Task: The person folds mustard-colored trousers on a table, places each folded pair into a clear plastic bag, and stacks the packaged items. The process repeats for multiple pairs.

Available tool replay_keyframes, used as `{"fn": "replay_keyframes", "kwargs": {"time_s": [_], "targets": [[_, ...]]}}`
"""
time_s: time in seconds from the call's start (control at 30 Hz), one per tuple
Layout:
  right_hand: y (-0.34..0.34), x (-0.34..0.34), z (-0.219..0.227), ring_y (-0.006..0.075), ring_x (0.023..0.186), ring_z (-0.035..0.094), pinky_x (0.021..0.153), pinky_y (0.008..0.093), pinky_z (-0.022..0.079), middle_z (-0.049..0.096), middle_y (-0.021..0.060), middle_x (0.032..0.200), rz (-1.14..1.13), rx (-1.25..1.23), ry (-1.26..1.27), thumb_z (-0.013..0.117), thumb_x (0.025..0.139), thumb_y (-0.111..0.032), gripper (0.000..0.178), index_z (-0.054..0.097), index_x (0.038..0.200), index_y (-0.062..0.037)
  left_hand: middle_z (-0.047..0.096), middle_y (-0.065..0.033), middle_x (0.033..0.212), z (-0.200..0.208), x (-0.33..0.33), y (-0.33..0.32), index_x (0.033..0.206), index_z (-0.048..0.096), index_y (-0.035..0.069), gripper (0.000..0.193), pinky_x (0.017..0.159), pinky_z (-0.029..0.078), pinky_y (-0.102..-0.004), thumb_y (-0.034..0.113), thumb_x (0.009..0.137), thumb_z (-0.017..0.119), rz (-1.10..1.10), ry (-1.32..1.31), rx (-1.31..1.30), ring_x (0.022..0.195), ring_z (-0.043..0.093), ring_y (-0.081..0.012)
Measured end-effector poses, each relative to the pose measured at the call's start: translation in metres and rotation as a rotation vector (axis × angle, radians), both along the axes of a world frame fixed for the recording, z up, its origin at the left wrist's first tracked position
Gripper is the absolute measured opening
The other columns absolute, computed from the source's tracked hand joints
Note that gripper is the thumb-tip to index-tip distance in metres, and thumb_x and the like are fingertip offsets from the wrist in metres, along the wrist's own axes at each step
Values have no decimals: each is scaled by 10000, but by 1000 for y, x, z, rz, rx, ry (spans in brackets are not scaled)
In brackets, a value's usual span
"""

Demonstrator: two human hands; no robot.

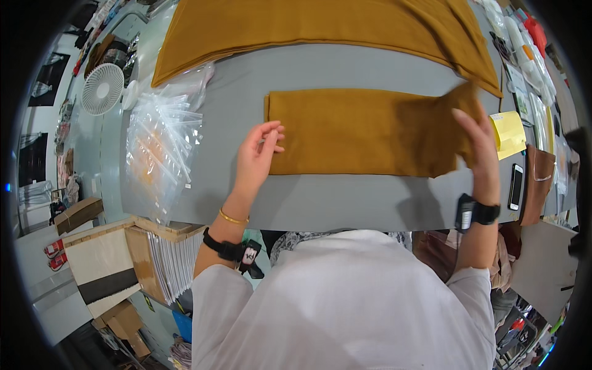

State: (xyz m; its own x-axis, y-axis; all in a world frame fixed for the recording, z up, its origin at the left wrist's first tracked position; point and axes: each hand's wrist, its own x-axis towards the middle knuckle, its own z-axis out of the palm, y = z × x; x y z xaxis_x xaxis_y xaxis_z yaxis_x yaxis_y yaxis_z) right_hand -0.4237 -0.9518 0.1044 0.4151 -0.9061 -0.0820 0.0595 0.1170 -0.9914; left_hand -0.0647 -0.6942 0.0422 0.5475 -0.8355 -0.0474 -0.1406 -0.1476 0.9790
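A mustard-brown folded cloth (345, 132) lies as a long strip across the grey table in front of me. At its left end is my left hand (260, 148), fingers loosely bent and a little apart, holding nothing; whether the fingertips touch the fabric is hard to tell. My right hand (480, 142) grips the cloth's right end, which is raised off the table and bunched up. The cloth hides most of that hand's fingers, and the lifted corner is slightly blurred.
A large stack of the same brown fabric (320, 24) covers the table's far side. Clear plastic bags (161, 145) are piled at left, beside a white fan (103, 89). On the right are yellow paper (509, 132), a phone (515, 186) and a brown pouch (538, 182).
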Motion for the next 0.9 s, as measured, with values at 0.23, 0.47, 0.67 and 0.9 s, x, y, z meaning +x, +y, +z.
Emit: {"fn": "replay_keyframes", "kwargs": {"time_s": [0.23,0.47,0.67,0.9], "targets": [[94,196,-23,205,966,685,885,324,576,635,121,1239,701,71,257,719,1029,-258,617,415,1499,2,704,-148,1228,5,22,-17,1357,570,-59,372,891,587,-301,156,1064,650,-28,456,145,1076,694,-164],[80,115,-59,373,1229,626,1077,479,509,614,165,1403,323,-1050,774,744,968,-353,631,536,1457,-14,676,-97,1304,-28,26,-20,1388,536,-29,391,971,545,-311,63,1028,658,-1,167,65,1117,673,-149],[64,101,-79,360,1607,214,1309,476,224,284,194,1714,497,-1083,961,714,962,-464,854,381,1614,-25,669,-136,1144,36,10,-6,1436,518,22,482,843,580,-328,-6,974,655,-21,-688,158,975,711,-245],[0,104,-42,353,1594,251,1311,485,222,334,177,1697,702,-1256,1008,739,953,-386,783,423,1601,-79,691,-145,1082,220,-65,78,1286,621,23,347,747,565,-333,-12,942,654,-687,-845,-534,928,706,-254]]}}
